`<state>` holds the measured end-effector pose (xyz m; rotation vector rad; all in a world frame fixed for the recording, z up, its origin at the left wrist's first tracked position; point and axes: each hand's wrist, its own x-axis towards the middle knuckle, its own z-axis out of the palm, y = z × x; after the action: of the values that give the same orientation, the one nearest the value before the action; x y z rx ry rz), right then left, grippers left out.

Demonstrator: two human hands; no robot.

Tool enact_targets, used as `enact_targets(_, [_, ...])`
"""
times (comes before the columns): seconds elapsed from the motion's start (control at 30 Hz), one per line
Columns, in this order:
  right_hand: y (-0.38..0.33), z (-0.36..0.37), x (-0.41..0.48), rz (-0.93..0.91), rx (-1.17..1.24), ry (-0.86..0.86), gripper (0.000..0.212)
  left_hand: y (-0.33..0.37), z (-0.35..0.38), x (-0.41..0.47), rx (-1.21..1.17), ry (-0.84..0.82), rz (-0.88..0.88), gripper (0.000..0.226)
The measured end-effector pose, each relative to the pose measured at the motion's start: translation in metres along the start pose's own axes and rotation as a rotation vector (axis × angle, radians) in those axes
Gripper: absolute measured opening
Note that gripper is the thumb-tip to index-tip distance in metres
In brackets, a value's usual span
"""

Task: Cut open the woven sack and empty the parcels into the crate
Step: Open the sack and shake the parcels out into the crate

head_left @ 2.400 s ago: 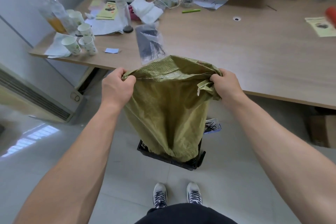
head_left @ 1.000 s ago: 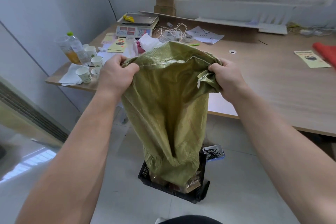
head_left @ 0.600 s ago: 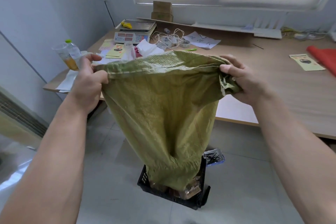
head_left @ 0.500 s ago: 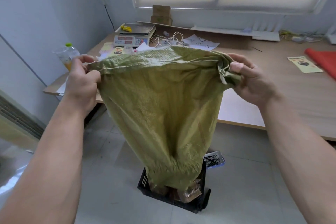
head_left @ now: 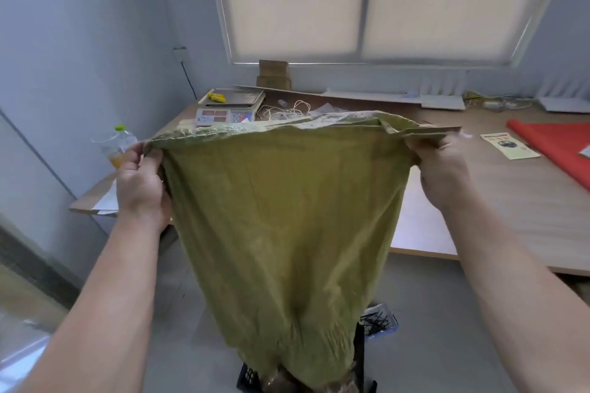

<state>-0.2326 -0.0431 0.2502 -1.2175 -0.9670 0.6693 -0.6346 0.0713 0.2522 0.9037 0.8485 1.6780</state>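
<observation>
The olive-green woven sack [head_left: 287,217] hangs upside down in front of me, stretched wide at chest height. My left hand [head_left: 140,182] grips its upper left corner and my right hand [head_left: 443,169] grips the upper right corner. The sack's mouth hangs down over the black crate [head_left: 360,357] on the floor and hides most of it. Brownish parcels [head_left: 277,381] show at the sack's lower edge inside the crate.
A wooden desk [head_left: 510,207] stands behind the sack with a weighing scale [head_left: 228,105], a bottle [head_left: 123,140], a leaflet [head_left: 509,145] and a red sheet [head_left: 555,147]. A small tray of black ties [head_left: 378,321] lies on the floor by the crate.
I have lifted the sack higher and pulled my hands farther apart, so its top edge is now stretched flat. My view has tilted up toward the window.
</observation>
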Motion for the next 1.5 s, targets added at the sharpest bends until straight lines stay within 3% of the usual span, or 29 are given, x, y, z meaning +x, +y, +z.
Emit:
enact_targets(0.1, [-0.001, 0.005, -0.005, 0.138, 0.086, 0.103, 0.036, 0.007, 0.007, -0.002, -0.035, -0.076, -0.002, 0.028])
enact_targets(0.17, [-0.004, 0.007, -0.006, 0.184, 0.360, 0.148, 0.025, 0.013, 0.014, -0.006, -0.057, -0.175, -0.031, 0.028])
enact_targets(0.27, [-0.007, 0.011, -0.001, 0.185, 0.618, 0.071, 0.039, 0.022, 0.024, -0.011, -0.132, -0.304, -0.158, 0.020])
enact_targets(0.33, [-0.010, 0.014, 0.000, 0.212, 0.630, 0.045, 0.043, 0.027, 0.030, -0.015, -0.145, -0.332, -0.226, 0.035])
enact_targets(0.43, [-0.018, 0.022, 0.004, 0.242, 0.685, -0.118, 0.033, 0.031, 0.043, -0.022, -0.106, -0.422, -0.267, 0.039])
enact_targets(0.5, [-0.028, 0.032, 0.001, 0.300, 0.660, -0.178, 0.011, 0.028, 0.052, -0.025, -0.110, -0.448, -0.292, 0.027])
enact_targets(0.53, [-0.032, 0.037, -0.001, 0.321, 0.638, -0.222, 0.013, 0.025, 0.056, -0.025, -0.105, -0.453, -0.305, 0.024])
enact_targets(0.63, [-0.044, 0.052, -0.012, 0.437, 0.519, -0.420, 0.056, 0.016, 0.071, -0.025, -0.054, -0.579, -0.384, 0.018])
enact_targets(0.67, [-0.049, 0.059, -0.016, 0.475, 0.486, -0.457, 0.062, 0.013, 0.077, -0.026, -0.050, -0.618, -0.405, 0.011])
enact_targets(0.77, [-0.049, 0.082, -0.014, 0.509, 0.384, -0.572, 0.041, 0.001, 0.100, -0.030, -0.022, -0.612, -0.380, 0.008])
enact_targets(0.83, [-0.043, 0.096, -0.007, 0.510, 0.283, -0.548, 0.025, -0.004, 0.116, -0.037, 0.042, -0.604, -0.341, 0.012])
enact_targets(0.93, [-0.043, 0.113, -0.005, 0.451, 0.177, -0.619, 0.048, -0.010, 0.130, -0.046, 0.119, -0.644, -0.318, 0.019])
enact_targets(1.0, [-0.049, 0.115, -0.007, 0.356, 0.141, -0.674, 0.041, -0.010, 0.136, -0.052, 0.100, -0.700, -0.317, 0.021])
enact_targets(1.1, [-0.048, 0.112, -0.005, 0.253, 0.149, -0.649, 0.013, -0.009, 0.144, -0.058, 0.040, -0.732, -0.346, 0.022])
enact_targets(1.17, [-0.042, 0.111, 0.000, 0.294, 0.163, -0.573, 0.016, -0.009, 0.146, -0.060, 0.042, -0.738, -0.338, 0.021])
enact_targets(1.33, [-0.041, 0.100, 0.004, 0.385, -0.096, -0.401, 0.033, -0.016, 0.144, -0.057, 0.206, -0.734, -0.241, 0.016])
enact_targets(1.43, [-0.038, 0.103, 0.008, 0.325, -0.096, -0.520, 0.018, -0.016, 0.145, -0.055, 0.301, -0.659, -0.131, 0.018])
enact_targets(1.5, [-0.027, 0.101, 0.010, 0.312, -0.039, -0.425, 0.009, -0.014, 0.145, -0.050, 0.327, -0.547, -0.039, 0.015])
